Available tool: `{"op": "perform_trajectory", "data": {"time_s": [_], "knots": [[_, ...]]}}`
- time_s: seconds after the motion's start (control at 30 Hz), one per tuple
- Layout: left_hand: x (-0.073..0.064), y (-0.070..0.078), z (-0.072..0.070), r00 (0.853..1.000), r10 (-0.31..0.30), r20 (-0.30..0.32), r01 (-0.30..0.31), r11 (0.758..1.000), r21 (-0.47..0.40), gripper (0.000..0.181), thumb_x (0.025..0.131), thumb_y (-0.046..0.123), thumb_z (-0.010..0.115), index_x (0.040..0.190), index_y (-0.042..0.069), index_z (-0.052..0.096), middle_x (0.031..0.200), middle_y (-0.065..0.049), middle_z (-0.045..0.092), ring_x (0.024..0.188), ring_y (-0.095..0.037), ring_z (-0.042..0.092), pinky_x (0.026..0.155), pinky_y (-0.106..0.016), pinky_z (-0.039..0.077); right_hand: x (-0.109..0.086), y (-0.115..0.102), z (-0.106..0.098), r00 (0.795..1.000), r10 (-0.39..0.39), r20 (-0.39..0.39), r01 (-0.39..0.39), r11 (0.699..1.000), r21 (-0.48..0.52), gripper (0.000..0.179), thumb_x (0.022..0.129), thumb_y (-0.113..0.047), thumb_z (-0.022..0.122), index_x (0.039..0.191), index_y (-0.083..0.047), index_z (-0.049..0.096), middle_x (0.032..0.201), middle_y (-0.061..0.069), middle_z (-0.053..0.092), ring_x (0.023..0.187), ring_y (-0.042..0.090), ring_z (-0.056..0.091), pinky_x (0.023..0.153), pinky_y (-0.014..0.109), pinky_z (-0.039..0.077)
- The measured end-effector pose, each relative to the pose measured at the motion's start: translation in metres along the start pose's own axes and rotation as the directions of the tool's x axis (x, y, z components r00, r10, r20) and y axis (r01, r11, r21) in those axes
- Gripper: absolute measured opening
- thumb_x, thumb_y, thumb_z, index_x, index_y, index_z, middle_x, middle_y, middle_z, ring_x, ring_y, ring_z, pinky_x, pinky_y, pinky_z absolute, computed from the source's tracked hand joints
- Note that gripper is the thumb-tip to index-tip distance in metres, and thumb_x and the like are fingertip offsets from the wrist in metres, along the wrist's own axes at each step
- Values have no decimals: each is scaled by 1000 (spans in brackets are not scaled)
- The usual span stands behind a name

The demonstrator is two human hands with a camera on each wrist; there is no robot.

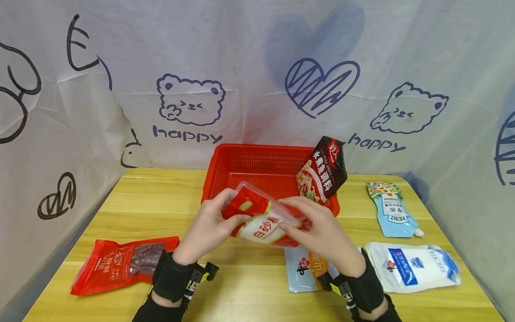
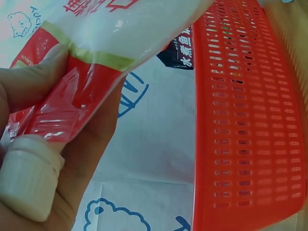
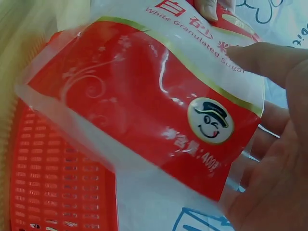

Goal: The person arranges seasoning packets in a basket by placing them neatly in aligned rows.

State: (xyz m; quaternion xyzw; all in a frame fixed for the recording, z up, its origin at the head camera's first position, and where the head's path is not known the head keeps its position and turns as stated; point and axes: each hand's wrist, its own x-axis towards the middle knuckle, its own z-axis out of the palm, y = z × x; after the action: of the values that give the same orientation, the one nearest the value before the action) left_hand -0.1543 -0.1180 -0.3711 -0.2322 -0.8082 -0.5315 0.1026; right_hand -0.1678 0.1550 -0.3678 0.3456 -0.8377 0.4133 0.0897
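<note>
A red and white bag of white granulated sugar [image 1: 261, 226] is held in both hands above the front edge of a red plastic basket [image 1: 265, 155]. My left hand [image 1: 209, 227] grips one end of it, thumb on the printed face, beside a white screw cap [image 2: 30, 179]. My right hand [image 1: 322, 232] pinches the other side of the bag, thumb on the front and fingers behind. In the right wrist view a winking face logo [image 3: 210, 120] shows on the bag. A dark boiled-fish seasoning packet [image 1: 325, 172] leans upright in the basket's right end.
A red bag of dried chilies [image 1: 120, 264] lies at the left. To the right are a blue Heinz pouch [image 1: 392, 210] and a white and blue bag [image 1: 414, 267]. A grey and orange packet [image 1: 303, 270] is partly behind my right forearm. A white cloth backdrop [image 1: 257, 67] stands behind.
</note>
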Motion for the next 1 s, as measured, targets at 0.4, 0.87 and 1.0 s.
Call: {"op": "perform_trajectory", "data": {"time_s": [0.4, 0.87, 1.0], "knots": [[0, 3, 2, 999, -23, 44, 22, 999, 23, 37, 87, 2, 83, 117, 12, 65, 111, -3, 77, 90, -14, 72, 75, -30, 62, -1, 3, 2, 998, -4, 58, 2, 1000, 28, 27, 89, -9, 83, 116, -13, 79, 106, -2, 78, 84, 8, 68, 73, 27, 61], [2, 1, -1, 999, -34, 14, 33, 999, 39, 40, 87, 11, 85, 122, 13, 66, 112, -2, 76, 92, -16, 71, 78, -29, 62, -1, 8, 7, 999, 17, -34, -14, 996, 85, 22, 86, -3, 84, 107, -8, 81, 95, 0, 79, 72, 9, 67, 65, 28, 61], [2, -2, -2, 997, -35, -62, 33, 998, -46, 46, 87, 8, 85, 128, 11, 64, 121, -6, 73, 103, -22, 71, 85, -33, 62, -1, 8, 8, 996, 49, -75, -41, 995, 93, 20, 86, -5, 84, 105, -9, 81, 94, 1, 78, 71, 11, 67, 65, 28, 61]]}}
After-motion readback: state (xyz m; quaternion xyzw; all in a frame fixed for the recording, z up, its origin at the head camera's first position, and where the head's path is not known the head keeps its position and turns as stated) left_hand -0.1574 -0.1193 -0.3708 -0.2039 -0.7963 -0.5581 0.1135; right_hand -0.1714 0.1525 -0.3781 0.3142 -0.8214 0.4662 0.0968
